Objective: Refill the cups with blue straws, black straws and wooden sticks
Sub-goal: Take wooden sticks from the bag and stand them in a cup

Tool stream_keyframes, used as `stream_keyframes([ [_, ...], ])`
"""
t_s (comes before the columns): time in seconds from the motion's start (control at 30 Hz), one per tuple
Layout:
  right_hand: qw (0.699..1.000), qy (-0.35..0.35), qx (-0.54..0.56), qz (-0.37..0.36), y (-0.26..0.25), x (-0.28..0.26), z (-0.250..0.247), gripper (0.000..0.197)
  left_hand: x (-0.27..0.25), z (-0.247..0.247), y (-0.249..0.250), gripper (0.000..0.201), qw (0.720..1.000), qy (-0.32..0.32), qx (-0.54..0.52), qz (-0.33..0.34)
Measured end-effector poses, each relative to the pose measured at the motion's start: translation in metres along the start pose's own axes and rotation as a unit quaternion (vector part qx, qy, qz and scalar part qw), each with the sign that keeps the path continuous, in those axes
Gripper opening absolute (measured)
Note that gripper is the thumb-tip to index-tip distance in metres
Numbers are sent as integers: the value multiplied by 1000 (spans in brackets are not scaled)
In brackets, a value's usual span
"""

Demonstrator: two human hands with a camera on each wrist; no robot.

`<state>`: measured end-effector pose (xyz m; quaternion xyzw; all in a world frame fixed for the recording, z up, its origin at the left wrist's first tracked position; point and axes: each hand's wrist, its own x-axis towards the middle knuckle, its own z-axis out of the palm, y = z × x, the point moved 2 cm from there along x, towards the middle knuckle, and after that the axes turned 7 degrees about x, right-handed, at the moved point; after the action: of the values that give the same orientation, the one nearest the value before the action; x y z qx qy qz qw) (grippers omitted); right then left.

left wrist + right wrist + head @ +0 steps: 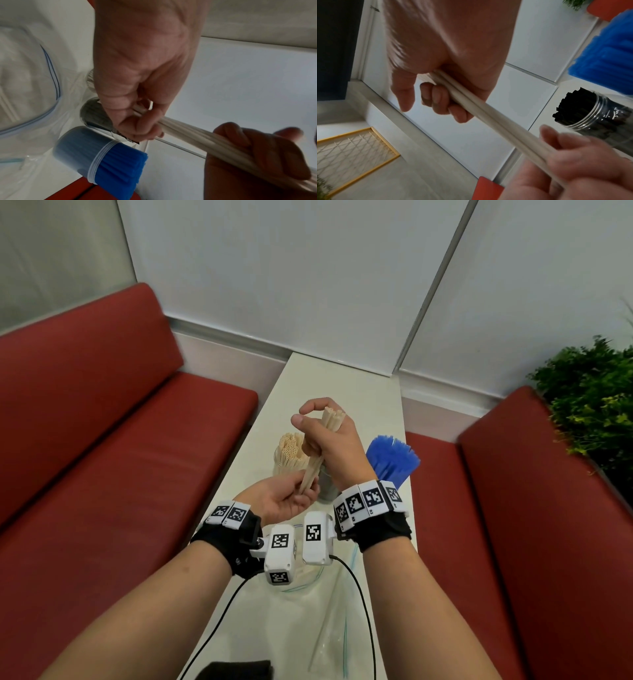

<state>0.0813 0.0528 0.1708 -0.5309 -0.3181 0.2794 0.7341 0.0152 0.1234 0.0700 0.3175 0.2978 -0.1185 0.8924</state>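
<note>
1. A person at a narrow white table point(342, 392) holds a bundle of pale wooden sticks point(317, 453) above the cups, the bundle tilted, its cut tops fanned out past the right hand point(329, 436).
2. The right hand wraps the upper half of the bundle, fingers curled round it, thumb and forefinger arched free above the tips.
3. The left hand point(284, 501), palm up just below the right, cradles the lower ends of the sticks with its fingers bent round them.
4. Beside the bundle, to its left, a clear cup point(286, 463) stands already packed with the same sticks, their round ends showing.
5. To the bundle's right, a clear cup of blue straws point(394, 457) spreads in a bright fan; directly under the right hand a cup of black straws point(590, 115) stands, seen clearly only from the right wrist.
6. From the head view the black-straw cup is largely hidden behind the right wrist and its marker band.
7. Nearer than the bundle, clear plastic bags point(325, 611) lie crumpled on the table; their contents are hard to make out.
8. Both wrist views are blurred, and the sticks' lower ends vanish inside the left palm.
</note>
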Motion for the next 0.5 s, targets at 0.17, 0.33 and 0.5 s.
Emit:
stream_keyframes([
  [0.17,990,-8,-126,66,12,-5,-10,28,12,-14,-8,25,999,34,29,9],
  [0.33,933,-52,-295,198,19,2,-36,15,25,-37,-17,22,994,92,48,36],
  [0.5,925,-35,-295,236,24,19,-48,7,43,-49,-24,20,986,154,27,50],
])
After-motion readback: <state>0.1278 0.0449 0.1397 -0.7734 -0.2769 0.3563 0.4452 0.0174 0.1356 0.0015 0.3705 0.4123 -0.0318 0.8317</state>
